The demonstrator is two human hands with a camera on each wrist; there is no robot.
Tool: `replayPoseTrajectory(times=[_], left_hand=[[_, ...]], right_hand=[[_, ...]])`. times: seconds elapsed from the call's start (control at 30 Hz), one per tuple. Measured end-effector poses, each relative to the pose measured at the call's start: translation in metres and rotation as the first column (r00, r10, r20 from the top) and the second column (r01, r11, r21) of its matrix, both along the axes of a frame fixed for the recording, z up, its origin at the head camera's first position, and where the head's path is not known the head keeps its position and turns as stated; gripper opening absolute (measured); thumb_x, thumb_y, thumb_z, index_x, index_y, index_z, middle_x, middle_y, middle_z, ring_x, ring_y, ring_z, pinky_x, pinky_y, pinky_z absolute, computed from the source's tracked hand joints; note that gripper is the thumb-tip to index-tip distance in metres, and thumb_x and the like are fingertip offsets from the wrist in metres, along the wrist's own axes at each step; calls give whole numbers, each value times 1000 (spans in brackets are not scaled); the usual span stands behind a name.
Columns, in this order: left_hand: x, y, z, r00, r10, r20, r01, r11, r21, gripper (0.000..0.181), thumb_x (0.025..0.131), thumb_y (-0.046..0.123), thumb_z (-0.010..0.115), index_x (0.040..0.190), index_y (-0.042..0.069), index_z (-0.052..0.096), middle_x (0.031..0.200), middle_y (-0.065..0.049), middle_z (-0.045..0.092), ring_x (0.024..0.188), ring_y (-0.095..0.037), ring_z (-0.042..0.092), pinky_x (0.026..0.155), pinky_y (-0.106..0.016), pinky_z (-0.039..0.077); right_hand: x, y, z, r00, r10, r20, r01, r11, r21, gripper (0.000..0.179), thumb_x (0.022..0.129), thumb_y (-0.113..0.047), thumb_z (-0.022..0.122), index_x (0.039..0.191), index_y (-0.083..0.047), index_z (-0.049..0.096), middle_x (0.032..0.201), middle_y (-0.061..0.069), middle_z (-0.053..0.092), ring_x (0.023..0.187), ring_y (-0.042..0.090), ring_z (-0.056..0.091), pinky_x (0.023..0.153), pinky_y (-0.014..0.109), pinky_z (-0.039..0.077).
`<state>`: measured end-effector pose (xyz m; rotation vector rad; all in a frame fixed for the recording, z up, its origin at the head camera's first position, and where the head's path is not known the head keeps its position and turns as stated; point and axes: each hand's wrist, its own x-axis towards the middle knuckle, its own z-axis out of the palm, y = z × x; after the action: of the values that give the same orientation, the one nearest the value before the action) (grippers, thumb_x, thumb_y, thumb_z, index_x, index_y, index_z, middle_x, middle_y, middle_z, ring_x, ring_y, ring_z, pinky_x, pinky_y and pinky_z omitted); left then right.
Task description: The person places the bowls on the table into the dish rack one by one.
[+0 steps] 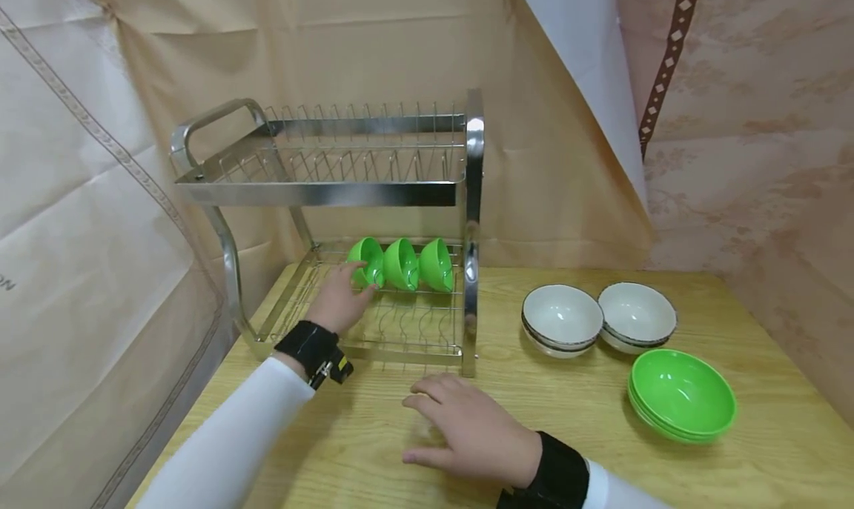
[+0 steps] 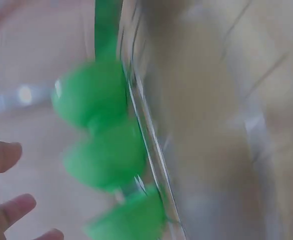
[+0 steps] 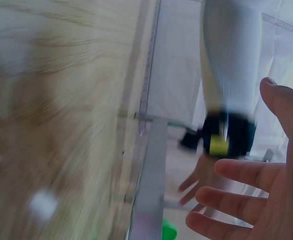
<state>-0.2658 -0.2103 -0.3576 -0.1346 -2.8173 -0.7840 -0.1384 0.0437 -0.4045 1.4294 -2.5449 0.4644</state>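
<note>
Three small green bowls stand on edge in a row on the lower shelf of the dish rack (image 1: pixel 394 355): a left bowl (image 1: pixel 371 251), a middle bowl (image 1: pixel 402 264) and a right bowl (image 1: pixel 437 264). Beside the left one is my left hand (image 1: pixel 339 301), its fingers spread and overlapping that bowl in the head view. The left wrist view has the fingertips (image 2: pixel 21 205) apart from the blurred bowls (image 2: pixel 104 155). Over the table in front of the rack, my right hand (image 1: pixel 477 431) holds nothing, thumb and fingers spread.
The rack's upper tier (image 1: pixel 320 193) overhangs the lower shelf, with a metal upright (image 1: pixel 472 235) at its right. On the wooden table (image 1: pixel 787 450), white bowls (image 1: pixel 562 316) stand in two stacks, a stack of larger green bowls (image 1: pixel 683 394) in front. Cloth (image 1: pixel 567 220) hangs behind.
</note>
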Motion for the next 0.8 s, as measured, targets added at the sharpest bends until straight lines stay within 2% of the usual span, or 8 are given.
replayPoseTrajectory(times=[0.13,0.23,0.3,0.37,0.47,0.53,0.63,0.8], left_hand=[[47,25,-9,988,-107,-115,96,990,-99,63,92,47,61,142,13,45,146,-17,38,128,-35,34,99,-61,38],[81,45,-17,962,-186,-198,152,973,-171,64,88,51,64,140,17,49,147,-14,39,129,-32,34,99,-61,39],[99,58,-23,938,-241,-250,189,958,-216,65,86,53,65,138,17,52,145,-15,42,129,-31,35,100,-59,39],[114,69,-29,921,-281,-270,215,944,-251,67,85,57,64,139,19,51,144,-14,42,129,-30,35,100,-57,40],[127,85,-37,905,-322,-276,244,927,-284,70,84,64,60,140,22,50,144,-14,43,130,-30,34,100,-55,41],[132,93,-42,904,-334,-266,254,921,-294,72,84,67,56,141,24,48,145,-12,42,131,-30,32,101,-55,40],[137,102,-47,901,-346,-260,269,918,-292,73,84,68,56,142,25,48,146,-11,40,132,-30,30,101,-55,39],[140,109,-53,897,-351,-270,278,921,-272,74,81,66,62,141,24,49,148,-11,38,132,-30,29,101,-56,38]], right_hand=[[2,30,-4,997,-71,-33,71,997,-14,64,90,-67,48,126,-16,58,131,2,54,124,17,41,104,45,39],[4,55,-6,988,-148,-38,148,989,-8,65,89,-67,50,127,-15,59,132,2,54,124,17,40,106,46,37],[5,70,-7,978,-203,-37,204,979,5,66,88,-68,50,128,-16,58,133,2,53,125,17,39,106,47,36],[7,85,-7,967,-252,-35,253,967,6,67,88,-69,50,129,-16,58,133,1,54,125,17,39,106,47,35],[9,103,-8,951,-305,-54,305,952,-5,67,87,-69,52,128,-17,59,131,2,55,124,19,40,104,48,37],[10,113,-9,944,-324,-66,323,946,-24,64,86,-66,57,127,-16,60,130,3,55,123,19,41,103,49,39],[11,121,-10,940,-331,-86,328,944,-44,61,84,-60,64,125,-15,60,129,4,56,122,21,42,101,50,39],[13,126,-9,940,-322,-109,317,946,-61,60,84,-57,66,124,-14,60,128,5,57,122,21,43,101,51,39]])
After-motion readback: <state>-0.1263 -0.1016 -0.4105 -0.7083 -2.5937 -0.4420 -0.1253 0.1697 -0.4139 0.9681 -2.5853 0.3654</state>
